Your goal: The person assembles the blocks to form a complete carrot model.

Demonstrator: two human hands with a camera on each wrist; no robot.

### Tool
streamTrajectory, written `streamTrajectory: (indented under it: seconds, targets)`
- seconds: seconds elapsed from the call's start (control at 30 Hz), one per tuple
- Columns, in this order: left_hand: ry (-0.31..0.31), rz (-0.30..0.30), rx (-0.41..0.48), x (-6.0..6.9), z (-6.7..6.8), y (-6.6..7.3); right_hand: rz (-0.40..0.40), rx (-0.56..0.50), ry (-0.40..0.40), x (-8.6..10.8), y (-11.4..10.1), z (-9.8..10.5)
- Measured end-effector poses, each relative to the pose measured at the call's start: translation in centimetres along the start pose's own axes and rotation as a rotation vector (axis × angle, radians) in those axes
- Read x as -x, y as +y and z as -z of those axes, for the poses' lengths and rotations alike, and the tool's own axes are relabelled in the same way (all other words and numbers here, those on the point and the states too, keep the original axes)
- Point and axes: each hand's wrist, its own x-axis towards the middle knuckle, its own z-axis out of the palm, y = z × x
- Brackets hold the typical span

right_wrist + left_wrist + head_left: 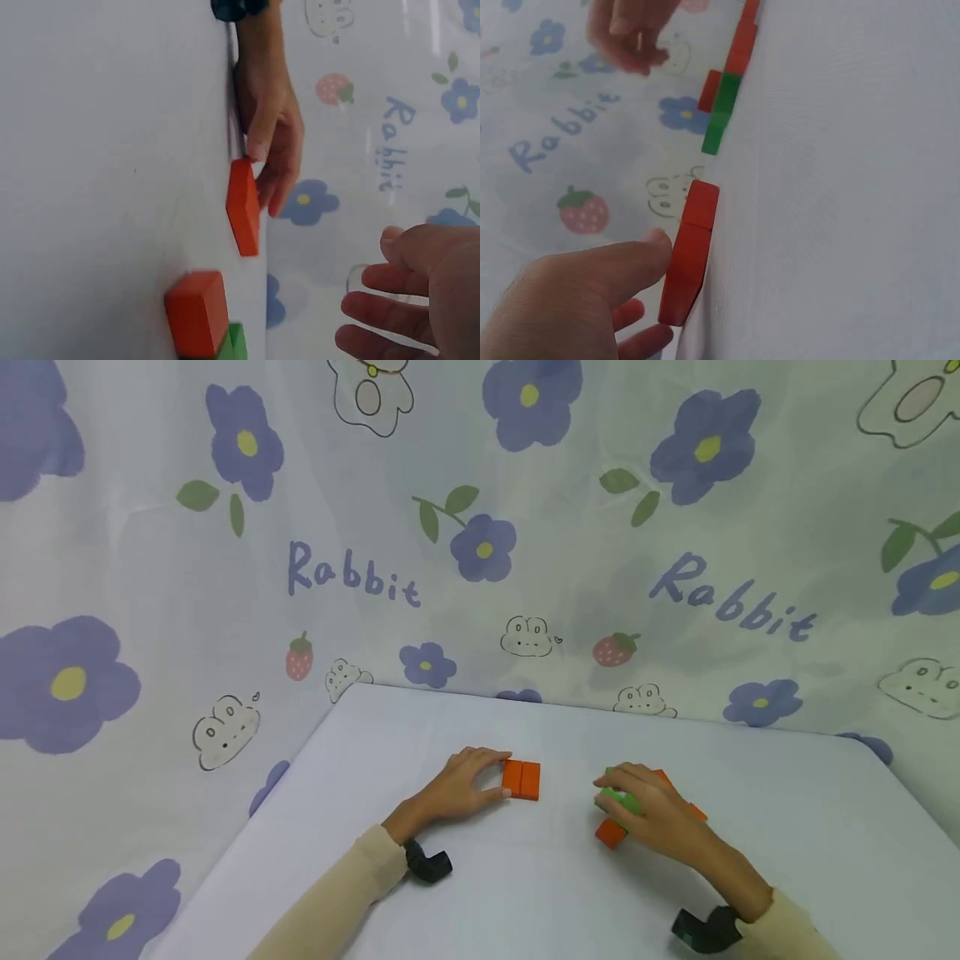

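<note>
Two orange blocks (pixel 521 779) lie side by side on the white table, left of its middle. My left hand (pixel 461 785) holds the left one of the pair, its thumb at the near edge and its fingers at the far edge. To the right, my right hand (pixel 660 814) hovers over green blocks (pixel 628 802) and orange blocks (pixel 611 833), partly hiding them. In the right wrist view the right hand's fingers (pixel 386 311) are apart and hold nothing. The left wrist view shows the left thumb against the orange pair (pixel 686 270).
The white tabletop (pixel 480 893) runs back to a patterned cloth (pixel 525 593) that hangs behind it and at the sides. A black wrist device (pixel 429 864) sits at the left wrist, another black device (pixel 705 931) at the right.
</note>
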Motion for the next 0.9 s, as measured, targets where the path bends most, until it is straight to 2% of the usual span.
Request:
streamTrajectory:
  seconds: [0.07,0.2,0.3,0.4,0.47,0.57,0.67,0.9]
  targets:
    - [0.002,-0.005,0.002,0.0,-0.4,0.0,0.003,-0.011,0.016,2.1,0.8,1.8]
    - [0.005,0.001,0.017,0.5,-0.8,0.2,-0.050,-0.041,-0.033,6.4,3.6,4.3]
    - [0.010,0.006,0.018,0.8,-0.7,0.1,-0.101,-0.113,-0.135,8.7,5.8,5.6]
    - [0.014,0.004,0.004,0.8,-0.6,0.0,-0.139,-0.204,-0.258,10.2,7.1,6.3]
    - [0.019,0.000,0.000,0.7,-0.5,-0.1,-0.148,-0.247,-0.327,10.7,7.6,6.4]
    - [0.025,-0.005,0.004,0.5,-0.3,-0.1,-0.150,-0.254,-0.381,10.6,7.8,6.4]
    - [0.024,-0.014,0.004,0.3,-0.1,-0.1,-0.117,-0.230,-0.386,10.3,7.8,6.2]
    - [0.020,-0.061,-0.038,-0.2,0.2,-0.2,-0.086,-0.260,-0.397,9.8,7.8,6.1]
